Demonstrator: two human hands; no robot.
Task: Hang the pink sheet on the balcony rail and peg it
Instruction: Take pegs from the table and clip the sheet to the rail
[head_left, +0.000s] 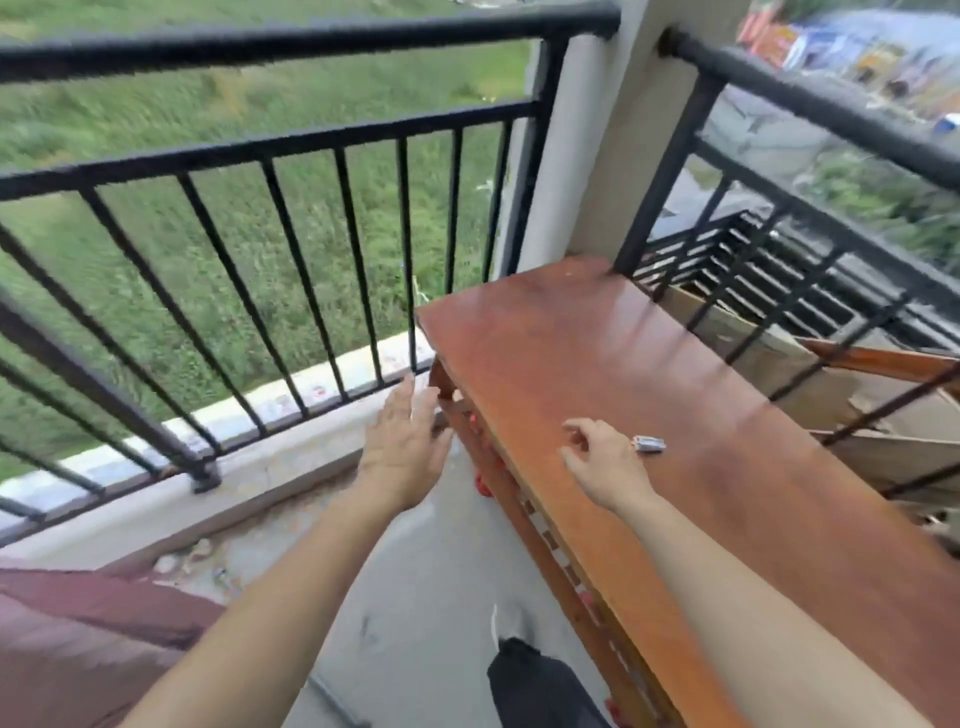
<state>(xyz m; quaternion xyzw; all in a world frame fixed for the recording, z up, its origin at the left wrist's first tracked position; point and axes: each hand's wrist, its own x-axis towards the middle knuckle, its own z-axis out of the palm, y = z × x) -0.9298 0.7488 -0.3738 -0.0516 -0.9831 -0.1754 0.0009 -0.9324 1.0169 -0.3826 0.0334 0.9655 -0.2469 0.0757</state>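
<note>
The black metal balcony rail (291, 41) runs across the top left, with vertical bars below it. A dusky pink sheet (78, 634) lies bunched at the bottom left corner, partly cut off by the frame. My left hand (402, 447) is open, fingers spread, beside the left end of a reddish wooden table (675, 374). My right hand (602, 457) hovers open over the tabletop, fingers loosely curled, holding nothing. A small silver peg-like object (648, 444) lies on the table just right of my right hand. Red pegs (483, 486) show clipped under the table's front edge.
A concrete pillar (587, 130) stands at the corner between two rail sections. Cardboard and wood pieces (810, 374) lie behind the right-hand rail. A low concrete kerb (260, 467) runs under the bars. My dark trouser leg (540, 686) is at the bottom.
</note>
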